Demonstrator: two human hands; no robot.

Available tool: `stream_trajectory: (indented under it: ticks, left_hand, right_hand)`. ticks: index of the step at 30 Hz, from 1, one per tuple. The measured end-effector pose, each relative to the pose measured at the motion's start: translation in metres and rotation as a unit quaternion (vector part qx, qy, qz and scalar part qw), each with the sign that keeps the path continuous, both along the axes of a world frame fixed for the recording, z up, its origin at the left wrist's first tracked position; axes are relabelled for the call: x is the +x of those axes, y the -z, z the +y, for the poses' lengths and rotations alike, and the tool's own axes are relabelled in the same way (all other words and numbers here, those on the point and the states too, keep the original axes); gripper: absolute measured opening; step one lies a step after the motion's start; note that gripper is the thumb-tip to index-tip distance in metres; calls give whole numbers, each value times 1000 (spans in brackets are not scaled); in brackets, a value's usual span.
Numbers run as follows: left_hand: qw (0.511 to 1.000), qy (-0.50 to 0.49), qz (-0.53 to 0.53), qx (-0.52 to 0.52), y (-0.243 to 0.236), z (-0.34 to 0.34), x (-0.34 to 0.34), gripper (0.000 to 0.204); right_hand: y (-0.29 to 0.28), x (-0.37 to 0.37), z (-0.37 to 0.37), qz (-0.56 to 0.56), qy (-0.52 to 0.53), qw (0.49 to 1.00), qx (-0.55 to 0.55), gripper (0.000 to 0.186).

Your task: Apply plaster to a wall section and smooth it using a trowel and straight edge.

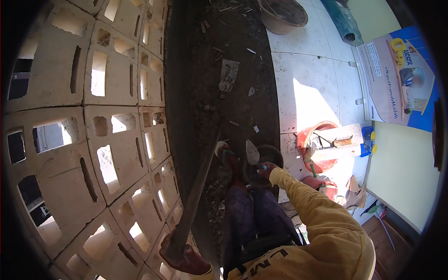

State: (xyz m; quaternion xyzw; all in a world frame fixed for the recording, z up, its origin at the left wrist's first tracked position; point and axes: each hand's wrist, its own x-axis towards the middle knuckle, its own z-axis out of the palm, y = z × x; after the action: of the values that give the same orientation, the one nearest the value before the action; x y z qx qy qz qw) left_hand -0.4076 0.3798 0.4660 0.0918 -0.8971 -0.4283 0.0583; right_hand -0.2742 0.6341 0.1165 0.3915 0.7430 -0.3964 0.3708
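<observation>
While the left hand (184,257) grips the near end of a long board (195,200) slanting beside the block wall (112,112), the right hand (267,171) holds a trowel (252,152), its blade just beyond the fingers, over a dark bucket (272,150). Between wall and tile edge (275,84), a scrap-strewn dirt strip (247,100) stretches ahead.

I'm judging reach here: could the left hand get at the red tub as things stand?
Probably not: the left hand grips the long board, and the red tub stands off to the right, beyond the legs and right arm.
</observation>
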Motion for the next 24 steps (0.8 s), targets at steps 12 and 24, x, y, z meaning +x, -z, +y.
stream_trajectory:
  ticks: [12, 24]
  left_hand:
    - [989, 30, -45, 139, -36, 78, -125, 55]
    - [998, -56, 21, 14, -34, 224, -220, 41]
  right_hand:
    - [-102, -252, 147, 128, 59, 988, 71, 53]
    - [51, -495, 298, 107, 24, 994, -1, 69]
